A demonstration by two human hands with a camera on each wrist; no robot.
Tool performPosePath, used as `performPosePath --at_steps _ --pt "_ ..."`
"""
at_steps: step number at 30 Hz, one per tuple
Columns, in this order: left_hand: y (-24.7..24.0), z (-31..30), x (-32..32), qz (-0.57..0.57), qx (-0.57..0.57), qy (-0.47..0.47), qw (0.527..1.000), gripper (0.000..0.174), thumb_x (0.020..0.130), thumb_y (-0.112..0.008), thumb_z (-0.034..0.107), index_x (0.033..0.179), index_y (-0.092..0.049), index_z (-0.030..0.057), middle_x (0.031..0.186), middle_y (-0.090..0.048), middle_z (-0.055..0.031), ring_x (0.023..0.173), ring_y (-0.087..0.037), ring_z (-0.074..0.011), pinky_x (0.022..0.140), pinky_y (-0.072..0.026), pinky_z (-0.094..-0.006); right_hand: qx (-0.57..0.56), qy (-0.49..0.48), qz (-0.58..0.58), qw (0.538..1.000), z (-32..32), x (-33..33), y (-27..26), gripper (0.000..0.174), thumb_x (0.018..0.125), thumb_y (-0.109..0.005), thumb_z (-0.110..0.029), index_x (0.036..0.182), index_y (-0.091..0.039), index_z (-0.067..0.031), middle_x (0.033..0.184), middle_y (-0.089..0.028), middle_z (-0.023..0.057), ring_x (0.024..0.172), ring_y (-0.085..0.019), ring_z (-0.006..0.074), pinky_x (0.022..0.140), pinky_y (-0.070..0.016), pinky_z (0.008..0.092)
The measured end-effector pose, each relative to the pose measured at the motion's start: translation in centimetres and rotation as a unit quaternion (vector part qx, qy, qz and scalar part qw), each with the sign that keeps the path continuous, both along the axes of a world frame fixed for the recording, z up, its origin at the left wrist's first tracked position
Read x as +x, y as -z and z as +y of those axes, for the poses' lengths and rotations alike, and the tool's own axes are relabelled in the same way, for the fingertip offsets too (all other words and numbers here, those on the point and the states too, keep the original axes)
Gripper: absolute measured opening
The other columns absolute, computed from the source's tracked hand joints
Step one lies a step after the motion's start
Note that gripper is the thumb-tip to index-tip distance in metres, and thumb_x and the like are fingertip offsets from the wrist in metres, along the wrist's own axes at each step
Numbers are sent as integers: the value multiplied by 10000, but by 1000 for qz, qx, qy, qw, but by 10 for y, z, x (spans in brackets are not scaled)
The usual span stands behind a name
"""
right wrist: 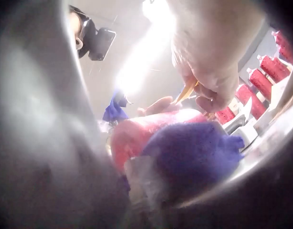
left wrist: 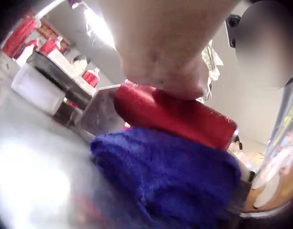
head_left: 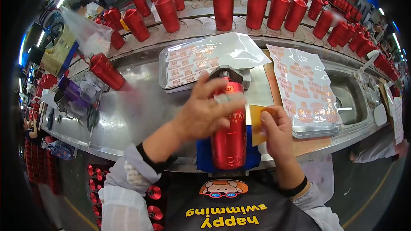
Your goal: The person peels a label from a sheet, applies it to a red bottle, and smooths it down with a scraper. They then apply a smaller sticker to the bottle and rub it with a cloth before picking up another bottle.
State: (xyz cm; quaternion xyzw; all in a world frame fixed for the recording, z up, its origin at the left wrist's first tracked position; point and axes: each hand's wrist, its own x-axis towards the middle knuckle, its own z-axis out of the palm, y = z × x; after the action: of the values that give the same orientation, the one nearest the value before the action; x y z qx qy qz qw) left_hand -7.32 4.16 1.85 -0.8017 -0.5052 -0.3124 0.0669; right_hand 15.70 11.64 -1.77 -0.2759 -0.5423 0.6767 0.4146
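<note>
A shiny red metallic bottle lies on a blue cloth in front of me, its neck toward a dark holder at the far end. My left hand is over the bottle's upper part, fingers spread and slightly blurred, partly covering its pale lettering. A whitish band shows at one finger. Just right of the bottle, my right hand pinches a thin amber scraper between thumb and fingers. In the left wrist view, the red bottle rests on the blue cloth beneath the hand.
Behind the bottle, a printed decal sheet lies on a metal tray. Another decal sheet is at the right, beside a sink. Several red bottles stand along a conveyor at the back. A purple container is at the left.
</note>
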Motion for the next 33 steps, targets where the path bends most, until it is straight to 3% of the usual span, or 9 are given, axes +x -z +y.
performPosePath --at_steps 6,8,11,12,20,24,27,29,33 --pt "-5 1 -17 33 -24 -34 999 532 966 -401 570 1307 -604 216 1056 -699 -23 1307 -417 -290 1172 -131 -537 194 16 -91 977 37 7 -58 214 959 -520 -15 1162 -587 -7 1152 -660 97 837 -612 91 684 -512 229" --pt "-6 15 -16 45 8 -22 999 529 954 -420 572 1306 -593 216 1049 -694 -18 1311 -410 -292 1161 -151 -552 464 0 -224 857 61 -4 -96 262 893 -498 72 1107 -628 -6 1299 -602 158 990 -647 203 815 -534 301" --pt "0 -1 4 41 0 47 998 494 905 -515 542 1262 -621 217 1063 -688 -7 1313 -407 -288 1161 -153 -568 651 -48 -262 710 115 -52 -111 362 800 -490 125 1089 -660 -12 1371 -535 204 1165 -587 329 969 -484 380" --pt "2 -10 10 45 -9 47 998 526 984 -361 571 1263 -647 228 1246 -643 5 1319 -407 -289 1190 -115 -542 636 -103 -306 701 136 -73 -106 422 773 -490 131 1123 -666 -25 1386 -518 210 1216 -543 358 1009 -454 398" --pt "19 -64 16 -104 -65 21 992 497 979 -418 538 1262 -652 203 1257 -651 25 1359 -378 -290 1187 -85 -545 588 -317 -561 489 198 -239 -56 513 778 -497 84 1187 -694 -153 1391 -497 185 1211 -521 358 1037 -421 411" --pt "30 -77 4 -167 -94 16 981 500 985 -427 520 1269 -647 172 1244 -663 11 1348 -392 -295 1184 -108 -538 627 -291 -555 464 255 -277 -30 270 820 -595 -162 1050 -725 -107 1207 -595 174 1120 -572 349 945 -462 421" --pt "37 -75 -5 -196 -76 24 977 499 982 -444 513 1264 -649 156 1215 -677 -6 1325 -416 -302 1178 -147 -527 604 -202 -578 511 258 -289 -31 411 765 -696 -453 924 -746 -77 1016 -665 167 1081 -587 342 881 -485 417" --pt "38 -76 -7 -192 -79 27 978 494 976 -467 512 1248 -657 146 1186 -687 -17 1295 -443 -303 1164 -199 -515 590 -268 -556 520 286 -296 -9 426 765 -694 -475 915 -755 -81 1027 -673 171 1038 -602 339 876 -486 418" --pt "36 -73 -5 -242 -72 15 967 486 971 -482 510 1220 -672 138 1159 -690 -50 1248 -479 -313 1122 -284 -522 614 -184 -532 553 266 -289 -23 185 731 -753 -242 875 -718 -132 1036 -620 74 1042 -592 287 838 -513 425"
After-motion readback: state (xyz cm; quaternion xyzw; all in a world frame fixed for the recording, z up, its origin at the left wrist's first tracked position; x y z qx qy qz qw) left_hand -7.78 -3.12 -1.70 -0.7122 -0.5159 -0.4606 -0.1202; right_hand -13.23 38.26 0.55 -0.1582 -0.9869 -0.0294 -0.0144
